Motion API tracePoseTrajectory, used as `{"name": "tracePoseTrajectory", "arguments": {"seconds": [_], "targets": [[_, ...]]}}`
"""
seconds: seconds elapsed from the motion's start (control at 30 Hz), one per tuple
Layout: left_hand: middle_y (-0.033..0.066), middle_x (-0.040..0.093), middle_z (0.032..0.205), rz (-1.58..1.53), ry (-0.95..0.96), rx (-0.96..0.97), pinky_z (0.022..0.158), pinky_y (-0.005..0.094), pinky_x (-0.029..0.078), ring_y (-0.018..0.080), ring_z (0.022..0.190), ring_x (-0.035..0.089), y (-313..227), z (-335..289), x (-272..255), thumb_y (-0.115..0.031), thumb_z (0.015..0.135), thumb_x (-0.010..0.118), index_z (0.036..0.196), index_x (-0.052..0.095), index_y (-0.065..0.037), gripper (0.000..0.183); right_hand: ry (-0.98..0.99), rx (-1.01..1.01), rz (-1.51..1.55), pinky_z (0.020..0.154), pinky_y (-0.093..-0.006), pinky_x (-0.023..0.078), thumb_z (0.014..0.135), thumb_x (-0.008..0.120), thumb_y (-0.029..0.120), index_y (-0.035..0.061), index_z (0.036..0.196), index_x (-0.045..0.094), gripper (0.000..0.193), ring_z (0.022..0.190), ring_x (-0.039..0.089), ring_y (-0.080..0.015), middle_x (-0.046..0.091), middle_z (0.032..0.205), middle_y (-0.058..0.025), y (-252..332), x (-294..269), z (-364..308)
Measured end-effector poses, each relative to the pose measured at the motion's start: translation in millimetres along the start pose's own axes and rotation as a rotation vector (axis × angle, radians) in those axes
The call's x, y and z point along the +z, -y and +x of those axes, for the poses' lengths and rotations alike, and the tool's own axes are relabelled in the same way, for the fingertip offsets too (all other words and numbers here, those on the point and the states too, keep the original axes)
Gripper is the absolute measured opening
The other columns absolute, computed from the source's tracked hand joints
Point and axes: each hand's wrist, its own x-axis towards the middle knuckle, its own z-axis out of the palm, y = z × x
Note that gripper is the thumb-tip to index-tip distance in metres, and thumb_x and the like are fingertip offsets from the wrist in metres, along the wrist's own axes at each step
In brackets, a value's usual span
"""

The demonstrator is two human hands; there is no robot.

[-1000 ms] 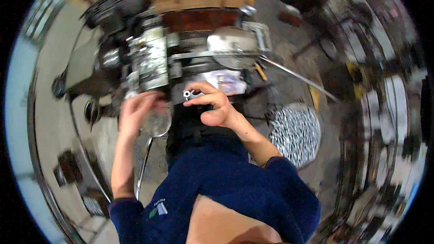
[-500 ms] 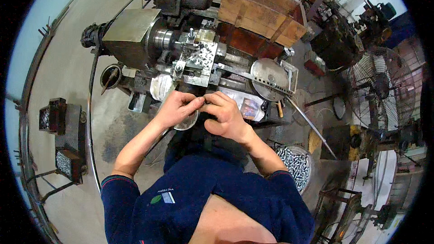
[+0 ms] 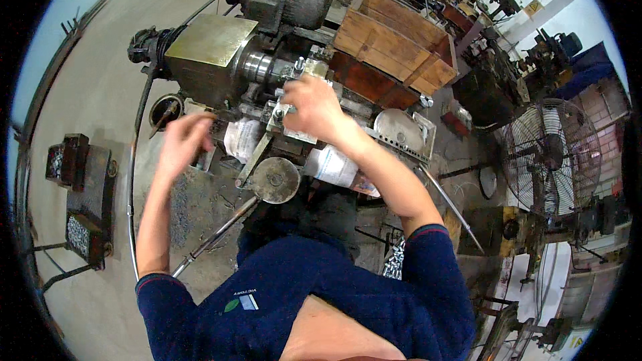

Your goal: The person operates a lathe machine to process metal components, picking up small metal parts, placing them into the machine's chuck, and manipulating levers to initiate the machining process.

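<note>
My right hand (image 3: 313,108) reaches over the tool carriage of a small lathe-like machine. Its fingers are curled near a clamp bolt (image 3: 299,65); what they grip, if anything, is hidden under the hand. My left hand (image 3: 184,144), slightly blurred, hovers at the machine's left front. Thumb and fingers stand apart there, with no held thing visible, and the fingertips come close to dark machine parts. Behind the hands is the bright metal spindle (image 3: 257,67), beside a box-shaped housing (image 3: 212,40). A round metal disc (image 3: 275,180) with a flat bar lies below the carriage.
An electric motor (image 3: 286,3) sits behind the housing. A wooden crate (image 3: 394,43) stands at the back right, and a large fan (image 3: 552,150) farther right. Bins of small metal parts (image 3: 83,235) stand at the left. A long rod (image 3: 214,235) slants near my legs.
My hands were together in front of the machine and have parted. The right moved up onto the carriage, the left moved left. The round disc and bar have come into fuller view.
</note>
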Motion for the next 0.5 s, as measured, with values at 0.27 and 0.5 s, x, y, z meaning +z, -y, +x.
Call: {"name": "tracePoseTrajectory", "arguments": {"seconds": [0.27, 0.5], "targets": [[0.0179, 0.061, 0.075, 1.005, -0.401, -0.149, 0.065, 0.0359, 0.046, 0.0277, 0.069, 0.061, 94.9, -82.3, -149.2, -0.017, 0.084, 0.053, 0.118, 0.052, -0.002, 0.037, 0.277, 0.089, -0.371, 0.104, -0.0447, 0.025, 0.058, 0.064, 0.026, 0.0103, 0.069, 0.069, 0.019, 0.089, 0.06, -0.0272, 0.066, 0.076, -0.0107, -33.1, 55.8, 84.6], [0.0165, 0.056, 0.064, 0.489, -0.448, -0.358, 0.056, 0.0359, 0.045, 0.0266, 0.06, 0.058, 145.3, -120.1, -125.9, -0.021, 0.079, 0.062, 0.099, 0.055, 0.005, 0.034, 0.254, 0.061, -0.331, 0.095, -0.04, 0.035, 0.056, 0.064, 0.025, 0.009, 0.069, 0.068, 0.021, 0.084, 0.061, -0.0263, 0.066, 0.077, -0.0113, -36.2, 62.7, 83.8]]}}
